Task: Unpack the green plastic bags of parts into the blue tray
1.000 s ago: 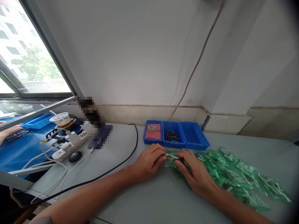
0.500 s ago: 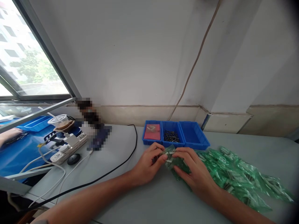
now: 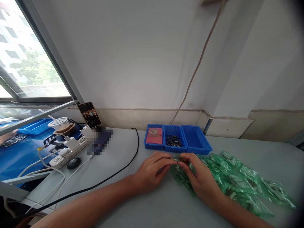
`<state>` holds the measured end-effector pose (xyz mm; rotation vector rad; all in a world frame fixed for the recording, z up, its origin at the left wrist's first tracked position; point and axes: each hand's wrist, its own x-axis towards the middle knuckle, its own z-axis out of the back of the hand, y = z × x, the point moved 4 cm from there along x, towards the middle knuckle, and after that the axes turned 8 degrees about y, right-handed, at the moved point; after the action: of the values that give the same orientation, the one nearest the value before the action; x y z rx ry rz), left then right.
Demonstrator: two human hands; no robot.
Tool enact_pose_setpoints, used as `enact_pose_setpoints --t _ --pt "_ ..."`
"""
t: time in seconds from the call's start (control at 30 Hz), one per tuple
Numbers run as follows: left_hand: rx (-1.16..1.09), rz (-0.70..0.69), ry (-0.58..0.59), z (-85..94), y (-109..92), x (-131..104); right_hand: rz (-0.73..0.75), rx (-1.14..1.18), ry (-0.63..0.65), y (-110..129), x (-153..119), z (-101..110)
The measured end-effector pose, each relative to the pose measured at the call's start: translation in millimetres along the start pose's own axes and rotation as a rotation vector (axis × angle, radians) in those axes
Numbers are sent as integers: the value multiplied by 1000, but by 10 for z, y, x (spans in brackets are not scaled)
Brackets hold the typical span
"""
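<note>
My left hand [image 3: 153, 169] and my right hand [image 3: 199, 172] meet over the table, pinching the top edge of a green plastic bag [image 3: 180, 175] between thumbs and fingers. The bag hangs down between them, partly hidden by my right hand; its contents are hard to make out. To the right lies a pile of similar green plastic bags [image 3: 247, 180] with metallic-looking parts inside. Just beyond my hands stand joined blue bins: one with a pink card [image 3: 154, 139] and a small clear packet, one with dark screws [image 3: 173, 141], and an empty blue bin [image 3: 196, 139].
On the left are a power strip [image 3: 68, 155], a black mouse [image 3: 73, 163], a propped phone [image 3: 89, 114] and a lidded cup [image 3: 60, 124]. A black cable [image 3: 114, 173] crosses the table. Another person's hand [image 3: 8, 136] shows at the far left edge.
My fingers have shifted from holding the bag's upper part flat to pinching its edge, the left fingers now stretched toward the right thumb. The view has shifted slightly.
</note>
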<state>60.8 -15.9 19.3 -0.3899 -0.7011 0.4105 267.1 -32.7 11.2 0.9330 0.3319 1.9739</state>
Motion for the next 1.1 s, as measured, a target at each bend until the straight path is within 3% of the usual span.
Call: enact_pose_setpoints --t 0.13,0.23,0.37,0.5,0.6,0.8,0.93,1.1 --pt "17 13 21 -22 20 0 -59 80 -20 4 -31 -3" --pt "-19 60 11 -16 52 -1 36 70 8 69 -17 10" --pt "-74 209 -10 18 125 9 146 58 62 136 3 24" --pt "-117 397 -14 45 189 17 129 46 85 134 -1 7" --pt "-166 453 -27 45 212 13 131 43 56 122 -2 -11" --pt "-316 427 60 -10 220 11 228 -61 158 143 -4 -86" --pt "-360 363 144 -30 186 23 187 -85 105 124 -7 -45" --pt "-222 188 67 36 88 32 137 -67 9 84 6 16"
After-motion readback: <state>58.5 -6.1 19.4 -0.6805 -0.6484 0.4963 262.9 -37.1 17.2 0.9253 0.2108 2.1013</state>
